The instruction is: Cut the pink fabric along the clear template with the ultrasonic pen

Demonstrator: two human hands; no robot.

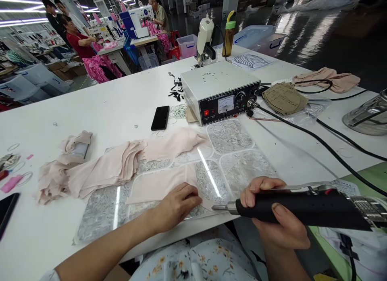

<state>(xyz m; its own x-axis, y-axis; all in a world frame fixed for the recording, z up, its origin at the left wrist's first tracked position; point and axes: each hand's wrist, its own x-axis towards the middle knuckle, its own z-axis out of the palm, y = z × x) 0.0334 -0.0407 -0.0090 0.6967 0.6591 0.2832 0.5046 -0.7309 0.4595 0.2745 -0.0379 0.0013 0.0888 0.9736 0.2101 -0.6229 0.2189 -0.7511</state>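
My right hand [281, 216] is wrapped around the black handle of a handheld ultrasonic welder [302, 206]. Its narrow metal tip points left and sits at the right end of a flat, pale pink fabric piece [165, 182]. My left hand [178, 204] rests on that fabric, fingers curled down and drawn together at its near edge; the fingertips are partly hidden. Under the cloth lies a grey, marble-patterned mat [242, 172] with rounded panels. Farther back on the mat are a layered stack of pink fabric pieces [105, 168] and another pink piece [173, 144].
A welder control box [229, 103] stands at the back, its black cable [320, 140] running to the tool. A phone [160, 117], brown round templates [284, 97], a glass jar [369, 115] and a green-lidded bottle [229, 35] are on the white table. People work at sewing machines beyond.
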